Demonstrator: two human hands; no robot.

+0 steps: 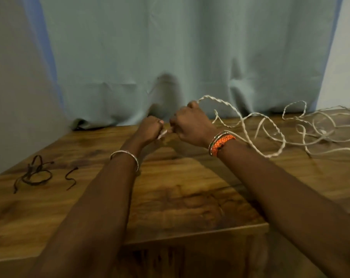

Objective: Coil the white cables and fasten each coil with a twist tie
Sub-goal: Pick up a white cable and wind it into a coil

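Both hands raised mid-bench, nearly touching: left hand point(150, 128) pinching a short end of white cable point(274, 129), right hand point(192, 125) gripping that strand. Slack sprawling rightward in loose loops, nearer the right hand. Dark twist ties point(36, 173) far left.
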